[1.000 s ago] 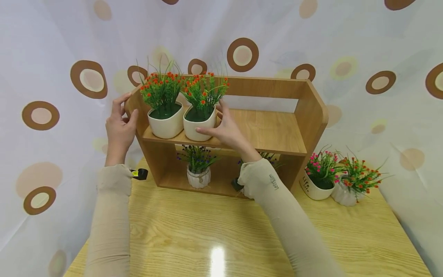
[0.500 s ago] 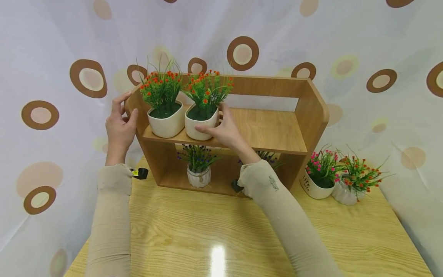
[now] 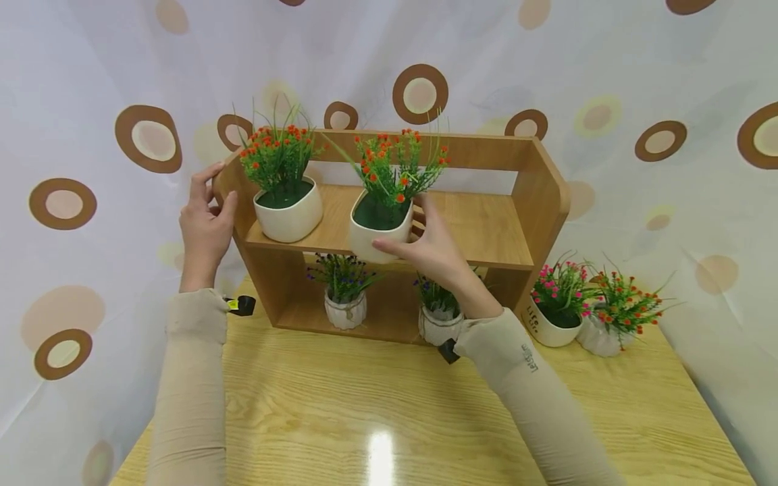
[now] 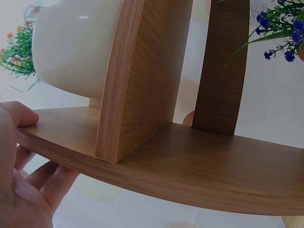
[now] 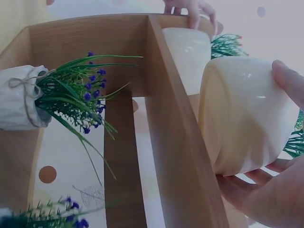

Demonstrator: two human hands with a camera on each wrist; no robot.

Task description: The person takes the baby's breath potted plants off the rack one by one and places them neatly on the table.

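My right hand (image 3: 434, 246) holds a white flowerpot (image 3: 367, 243) of orange flowers, thumb on the front and fingers round the right side. The pot is off the upper board and tips toward me; its bottom faces the right wrist camera. On the left, my left hand (image 3: 206, 223) grips the side panel of the two-tier wooden shelf (image 3: 474, 226), its thumb (image 4: 28, 116) on one face and fingers on the other in the left wrist view. A matching white flowerpot (image 3: 292, 223) with orange flowers stands at the upper board's left end.
Below are two white pots of purple flowers, a left pot (image 3: 346, 312) and a right pot (image 3: 439, 329). Right of the shelf, a "Life" pot (image 3: 554, 327) with pink flowers and a ribbed white pot (image 3: 602, 335) with red-orange flowers stand on the wooden table (image 3: 304, 405).
My right hand has lifted the flowerpot from beside its twin and carried it to the right and toward me. My left hand keeps its grip on the shelf.
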